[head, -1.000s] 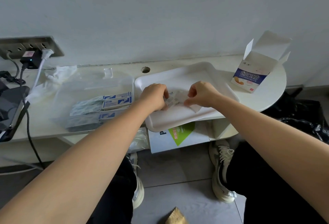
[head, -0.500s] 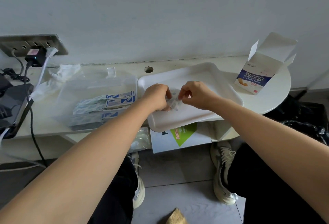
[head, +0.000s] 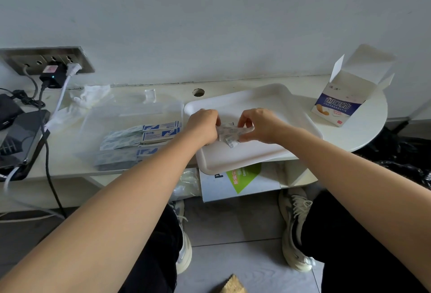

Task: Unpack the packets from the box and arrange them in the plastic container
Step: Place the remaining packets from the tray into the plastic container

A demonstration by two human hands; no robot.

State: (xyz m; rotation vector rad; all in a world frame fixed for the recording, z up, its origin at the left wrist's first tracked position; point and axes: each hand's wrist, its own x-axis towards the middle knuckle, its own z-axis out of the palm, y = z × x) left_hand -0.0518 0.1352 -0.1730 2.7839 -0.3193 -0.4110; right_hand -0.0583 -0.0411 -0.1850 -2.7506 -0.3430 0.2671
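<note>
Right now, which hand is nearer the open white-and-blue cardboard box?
Right. The right hand holds the small paper packets over the white plastic tray, left of the open white-and-blue cardboard box; the left hand holds the same packets, farther left.

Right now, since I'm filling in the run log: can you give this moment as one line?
stage: unpacking | left hand: holds packets | right hand: pinches same packets | over: white tray | plastic container: partly filled | box: open
</note>
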